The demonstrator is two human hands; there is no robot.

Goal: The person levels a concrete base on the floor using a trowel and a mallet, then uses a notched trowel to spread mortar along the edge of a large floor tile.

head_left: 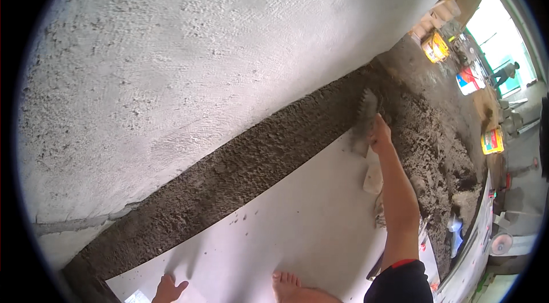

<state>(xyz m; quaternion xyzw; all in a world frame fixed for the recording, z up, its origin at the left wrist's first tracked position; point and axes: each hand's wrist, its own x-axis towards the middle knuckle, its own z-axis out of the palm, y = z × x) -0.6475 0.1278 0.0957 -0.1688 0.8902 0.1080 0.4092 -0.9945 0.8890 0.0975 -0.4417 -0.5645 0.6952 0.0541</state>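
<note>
My right hand (380, 133) is wrapped round a notched trowel (366, 113), its toothed edge blurred by motion. The trowel is over the far end of a dark, rough mortar strip (229, 180), at the corner of a large white tile (291, 211). That strip runs between the tile and a rough, pale plastered wall (166, 74). At the lower left, my left hand (168, 290) is over the tile with thumb and fingers apart, holding nothing. Whether it touches the tile I cannot tell. Small mortar crumbs lie on the tile.
My bare foot (286, 286) rests on the tile. Loose mortar (434, 143) is heaped beyond my right arm. Farther off stand a yellow bucket (436, 47), a white-and-red bucket (469, 80) and another yellow bucket (492, 141). A person (506, 74) is by the bright opening; a fan (502, 243) is at right.
</note>
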